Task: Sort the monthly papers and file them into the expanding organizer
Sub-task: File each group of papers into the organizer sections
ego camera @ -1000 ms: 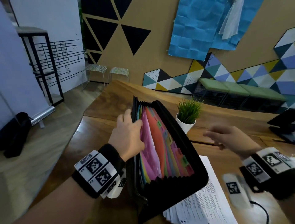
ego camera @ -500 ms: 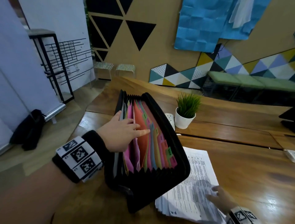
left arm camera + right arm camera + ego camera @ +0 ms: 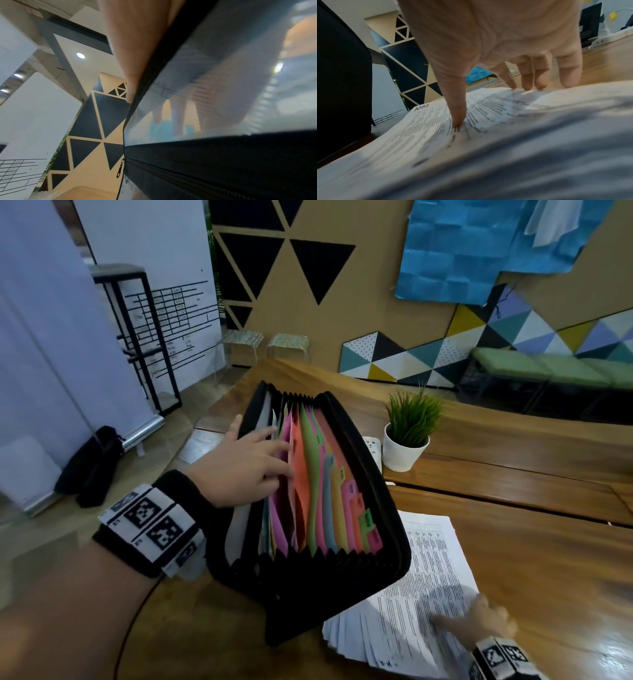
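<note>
— Papers first: where do we see them?
— We see the stack of printed papers (image 3: 424,587) lying flat on the wooden table (image 3: 534,563), just right of the organizer (image 3: 346,583), with its left edge tucked under the organizer's near corner. From the right wrist we read "MAY" handwritten at one corner of the top sheet (image 3: 436,121).
— And the right hand?
— We find the right hand (image 3: 486,619) spread on the top sheet, fingers straight, thumb and fingertips (image 3: 527,86) pressing the paper; it grips nothing.
— The organizer?
— We see it standing open on the table, black shell fanned wide, coloured dividers (image 3: 318,491) with tabs showing.
— What is our left hand doing?
— The left hand (image 3: 239,470) reaches in from the left side, fingers loosely extended among the pink dividers, thumb outside the near wall. Through the left wrist view we make out the fingers behind the translucent wall (image 3: 214,88).
— Anything else?
— A small potted plant (image 3: 409,433) stands just beyond the organizer.
</note>
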{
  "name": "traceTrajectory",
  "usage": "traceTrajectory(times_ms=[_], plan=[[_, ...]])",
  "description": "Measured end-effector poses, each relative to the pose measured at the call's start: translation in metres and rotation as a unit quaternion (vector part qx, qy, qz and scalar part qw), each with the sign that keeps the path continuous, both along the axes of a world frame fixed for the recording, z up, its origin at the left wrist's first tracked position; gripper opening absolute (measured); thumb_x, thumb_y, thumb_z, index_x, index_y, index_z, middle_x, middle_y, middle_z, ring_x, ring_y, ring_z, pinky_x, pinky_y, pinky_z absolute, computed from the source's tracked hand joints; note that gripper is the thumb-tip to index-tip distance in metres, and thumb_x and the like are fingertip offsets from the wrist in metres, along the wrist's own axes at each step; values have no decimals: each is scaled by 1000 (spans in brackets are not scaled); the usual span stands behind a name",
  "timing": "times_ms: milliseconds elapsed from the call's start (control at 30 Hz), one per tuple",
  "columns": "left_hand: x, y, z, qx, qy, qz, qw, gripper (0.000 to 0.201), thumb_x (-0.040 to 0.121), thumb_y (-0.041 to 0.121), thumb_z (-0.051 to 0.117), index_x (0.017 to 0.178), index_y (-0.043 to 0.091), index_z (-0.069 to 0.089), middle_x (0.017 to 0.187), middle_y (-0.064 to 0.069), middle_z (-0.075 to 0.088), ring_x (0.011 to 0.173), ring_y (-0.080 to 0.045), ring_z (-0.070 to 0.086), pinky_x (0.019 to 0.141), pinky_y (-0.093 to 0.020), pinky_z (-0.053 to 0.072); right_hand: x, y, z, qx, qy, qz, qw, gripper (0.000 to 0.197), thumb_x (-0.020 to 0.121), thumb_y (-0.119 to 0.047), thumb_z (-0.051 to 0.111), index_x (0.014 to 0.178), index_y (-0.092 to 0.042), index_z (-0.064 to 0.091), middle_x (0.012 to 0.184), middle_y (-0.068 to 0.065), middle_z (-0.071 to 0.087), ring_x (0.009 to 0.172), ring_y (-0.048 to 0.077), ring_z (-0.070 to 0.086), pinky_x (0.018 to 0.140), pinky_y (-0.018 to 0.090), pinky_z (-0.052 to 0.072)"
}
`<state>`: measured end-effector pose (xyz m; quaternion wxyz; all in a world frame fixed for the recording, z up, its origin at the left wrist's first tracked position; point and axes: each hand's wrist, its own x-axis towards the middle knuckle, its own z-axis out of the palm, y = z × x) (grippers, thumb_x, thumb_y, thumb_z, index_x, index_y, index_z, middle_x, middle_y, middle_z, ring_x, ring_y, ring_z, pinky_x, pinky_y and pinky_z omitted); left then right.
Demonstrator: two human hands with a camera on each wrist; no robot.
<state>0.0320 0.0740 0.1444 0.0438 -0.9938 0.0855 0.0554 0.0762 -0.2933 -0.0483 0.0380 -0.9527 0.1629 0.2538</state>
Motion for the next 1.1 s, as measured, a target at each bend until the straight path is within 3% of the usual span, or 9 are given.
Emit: traceTrajectory(times_ms=[100, 233, 400, 533, 700, 833, 900, 1000, 1100], plan=[[1, 0, -2, -12, 29, 41, 999, 45, 92, 63, 23, 116, 47, 58, 152, 16, 22, 146, -13, -4, 112, -64, -6, 3, -4, 2, 14, -2, 4, 1000, 119, 60, -76, 61, 144, -10, 8, 146, 17, 25, 134, 31, 27, 108, 41, 30], [6, 5, -3, -11, 38, 56, 998, 110, 47, 93, -18, 110, 45, 60, 152, 15, 23, 146, -14, 1, 113, -61, 9, 9, -9, 7, 68, -35, -10, 997, 104, 64, -53, 75, 139, -8, 19, 137, 15, 38, 123, 31, 42, 101, 40, 40], [9, 8, 1, 30, 68, 72, 995, 86, 36, 101, -1, 74, 40, 47, 142, 14, 37, 138, -14, 21, 103, -40, 37, 15, -22, 14, 147, -56, -45, 987, 45, 86, -20, 60, 125, -5, 43, 117, 14, 58, 92, 26, 57, 86, 37, 49], [8, 2, 2, 25, 57, 92, 994, 36, 70, 71, 56, 95, 44, 49, 148, 8, 28, 139, -16, 16, 107, -51, 32, 15, -34, 18, 164, -60, -44, 984, 40, 90, -21, 53, 126, -5, 46, 121, 13, 57, 99, 25, 56, 86, 31, 46], [13, -5, -3, -98, -28, 193, 976, 57, 67, 38, 78, 118, 50, 53, 158, 2, -3, 146, -27, -10, 110, -66, 10, 11, -47, 22, 204, -67, -51, 975, 35, 90, -23, 55, 121, -8, 54, 112, 12, 62, 85, 22, 55, 71, 24, 47], [16, -3, -8, -230, -19, 286, 930, 64, 63, 24, 83, 118, 46, 58, 154, -11, 11, 141, -36, 17, 107, -52, 33, 8, -56, 30, 239, -92, -83, 963, 32, 91, -20, 55, 117, -2, 58, 92, 9, 56, 73, 19, 49, 61, 20, 38], [17, -3, -8, -256, -18, 294, 921, 62, 64, 21, 83, 117, 42, 61, 125, -15, 40, 110, -31, 49, 86, -41, 48, 5, -58, 34, 261, -102, -100, 955, 31, 90, -15, 56, 117, 1, 56, 89, 7, 54, 76, 21, 51, 64, 23, 41], [17, -5, -8, -286, -36, 278, 916, 60, 63, 18, 83, 117, 37, 63, 77, -1, 35, 60, -12, 42, 59, -35, 43, 1, -60, 35, 295, -107, -76, 946, 33, 89, -14, 56, 116, 3, 50, 95, 9, 58, 87, 26, 56, 69, 31, 48], [17, -7, -8, -318, -34, 270, 908, 64, 65, 14, 82, 116, 44, 58, 107, -8, 41, 76, -9, 52, 70, -31, 43, -2, -57, 56, 326, -95, -59, 939, 17, 88, -14, 58, 100, -2, 54, 87, 7, 62, 72, 17, 60, 56, 25, 47]])
